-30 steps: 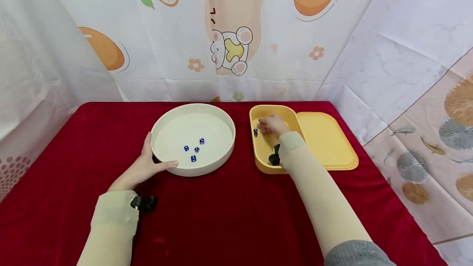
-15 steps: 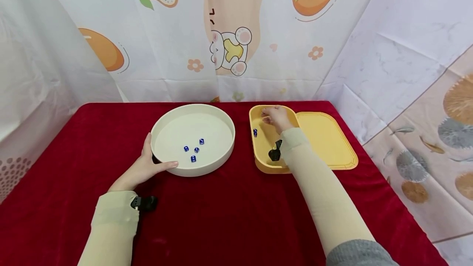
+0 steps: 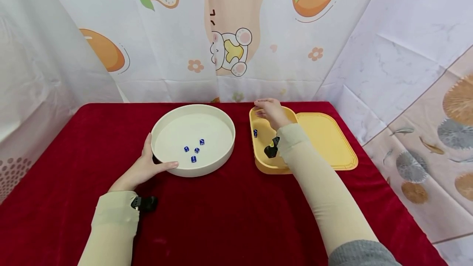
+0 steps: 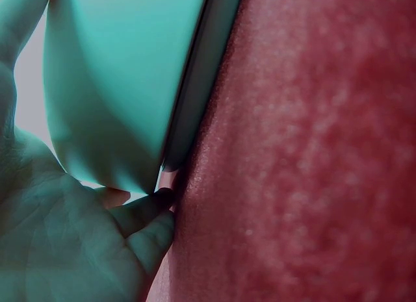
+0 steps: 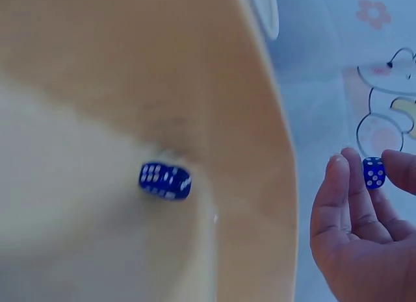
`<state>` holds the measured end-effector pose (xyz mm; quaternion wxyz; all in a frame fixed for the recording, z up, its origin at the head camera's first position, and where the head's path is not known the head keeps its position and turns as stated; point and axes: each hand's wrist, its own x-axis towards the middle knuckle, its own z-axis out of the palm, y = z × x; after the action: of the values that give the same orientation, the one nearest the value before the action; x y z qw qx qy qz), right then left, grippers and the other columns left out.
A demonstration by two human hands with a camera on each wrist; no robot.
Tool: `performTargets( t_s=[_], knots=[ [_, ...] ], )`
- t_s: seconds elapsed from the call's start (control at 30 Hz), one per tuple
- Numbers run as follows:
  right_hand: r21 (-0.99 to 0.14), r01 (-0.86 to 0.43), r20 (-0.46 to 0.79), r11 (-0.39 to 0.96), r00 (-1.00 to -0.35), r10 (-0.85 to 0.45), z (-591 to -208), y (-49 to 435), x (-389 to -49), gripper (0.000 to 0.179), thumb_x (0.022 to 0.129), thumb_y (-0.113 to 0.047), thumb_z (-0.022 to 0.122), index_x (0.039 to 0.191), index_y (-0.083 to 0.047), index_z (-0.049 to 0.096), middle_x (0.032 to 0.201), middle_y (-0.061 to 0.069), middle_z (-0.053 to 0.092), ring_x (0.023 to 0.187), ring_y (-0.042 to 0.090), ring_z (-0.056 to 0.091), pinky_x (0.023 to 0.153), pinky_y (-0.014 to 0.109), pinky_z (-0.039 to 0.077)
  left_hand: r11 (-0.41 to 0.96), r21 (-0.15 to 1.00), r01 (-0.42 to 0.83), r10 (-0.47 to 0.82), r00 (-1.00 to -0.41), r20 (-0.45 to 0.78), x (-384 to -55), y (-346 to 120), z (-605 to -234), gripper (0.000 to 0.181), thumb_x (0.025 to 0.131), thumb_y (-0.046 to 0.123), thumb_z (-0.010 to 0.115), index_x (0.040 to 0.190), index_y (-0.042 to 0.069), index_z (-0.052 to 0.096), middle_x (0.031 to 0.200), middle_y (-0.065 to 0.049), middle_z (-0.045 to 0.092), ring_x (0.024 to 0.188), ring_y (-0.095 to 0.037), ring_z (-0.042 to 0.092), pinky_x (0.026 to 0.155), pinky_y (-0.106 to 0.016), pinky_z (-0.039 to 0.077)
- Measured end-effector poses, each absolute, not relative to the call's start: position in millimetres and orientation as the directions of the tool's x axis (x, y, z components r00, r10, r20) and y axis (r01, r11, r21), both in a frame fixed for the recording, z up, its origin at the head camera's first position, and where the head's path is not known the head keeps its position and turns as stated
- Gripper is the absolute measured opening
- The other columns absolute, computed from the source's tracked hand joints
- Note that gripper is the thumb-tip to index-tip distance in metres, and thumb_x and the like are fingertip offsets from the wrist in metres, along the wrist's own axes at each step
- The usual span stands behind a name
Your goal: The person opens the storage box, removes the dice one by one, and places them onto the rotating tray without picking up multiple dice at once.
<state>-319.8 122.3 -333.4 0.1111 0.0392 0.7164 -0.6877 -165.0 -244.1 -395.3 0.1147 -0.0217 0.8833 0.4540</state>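
Observation:
My left hand [image 3: 142, 167] grips the near left side of a round white tray [image 3: 218, 163], thumb over the rim and the other fingers along the outer wall. In the left wrist view the fingertips meet the tray's lower edge, close over the cloth. Several blue dice with white pips, one die [image 3: 194, 159] nearest the front, lie on the tray floor. My right hand [image 3: 271, 112] is at the far end of a yellow box [image 3: 271, 170], pinching a blue die [image 5: 374, 173] between thumb and fingers. Two more blue dice [image 5: 165, 180] sit together by the box's left wall.
The yellow lid [image 3: 325, 141] lies flat, right of the box. A red cloth [image 3: 221, 221] covers the table, with a printed curtain [image 3: 166, 52] behind it. Black wrist cameras sit on both wrists; the right camera [image 3: 271, 151] hangs over the box.
My right hand has risen from inside the yellow box to its far rim, moving away from me and lately leftward, with the die. The left hand and tray stay in place.

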Motion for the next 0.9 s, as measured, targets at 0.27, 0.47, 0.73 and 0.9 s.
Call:
performTargets(
  t_s=[0.27, 0.47, 0.73, 0.9],
  knots=[
    [-0.975, 0.218, -0.221, 0.034, -0.967, -0.130, -322.3, 105.3, -311.6, 0.034, 0.101, -0.014, 0.056, 0.128, 0.007, 0.058, 0.092, 0.010, 0.065, 0.068, 0.013, 0.064, 0.072, 0.022, 0.057, 0.588, 0.797, -0.138, 0.065, -0.974, -0.217, -165.1, -244.4, -396.3, 0.133, 0.083, 0.048, 0.076, 0.151, 0.015, -0.033, 0.163, -0.021, -0.019, 0.151, -0.045, -0.005, 0.113, -0.074, 0.012],
    [-0.970, 0.227, -0.241, 0.084, -0.945, -0.220, -317.2, 93.1, -306.0, 0.036, 0.101, -0.017, 0.058, 0.126, 0.008, 0.059, 0.084, 0.009, 0.068, 0.062, 0.013, 0.067, 0.068, 0.023, 0.059, 0.585, 0.798, -0.141, 0.064, -0.973, -0.220, -165.3, -244.3, -396.5, 0.134, 0.082, 0.049, 0.077, 0.151, 0.016, -0.033, 0.163, -0.020, -0.020, 0.151, -0.045, -0.005, 0.114, -0.073, 0.012],
    [-0.961, 0.212, -0.259, 0.180, -0.916, -0.305, -320.1, 76.0, -299.9, 0.031, 0.098, -0.019, 0.063, 0.117, 0.006, 0.059, 0.110, 0.026, 0.067, 0.064, 0.015, 0.068, 0.073, 0.030, 0.061, 0.591, 0.792, -0.151, 0.060, -0.971, -0.230, -166.3, -245.2, -397.6, 0.134, 0.082, 0.050, 0.076, 0.150, 0.018, -0.035, 0.163, -0.021, -0.019, 0.151, -0.045, -0.004, 0.113, -0.073, 0.013],
    [-0.957, 0.224, -0.276, 0.187, -0.901, -0.335, -324.6, 65.9, -292.3, 0.026, 0.097, -0.019, 0.064, 0.112, 0.000, 0.055, 0.102, 0.020, 0.069, 0.063, 0.016, 0.068, 0.065, 0.028, 0.061, 0.589, 0.794, -0.152, 0.061, -0.971, -0.231, -166.6, -245.4, -398.4, 0.134, 0.082, 0.049, 0.076, 0.150, 0.018, -0.035, 0.163, -0.021, -0.019, 0.151, -0.045, -0.004, 0.113, -0.073, 0.013]
  ],
)
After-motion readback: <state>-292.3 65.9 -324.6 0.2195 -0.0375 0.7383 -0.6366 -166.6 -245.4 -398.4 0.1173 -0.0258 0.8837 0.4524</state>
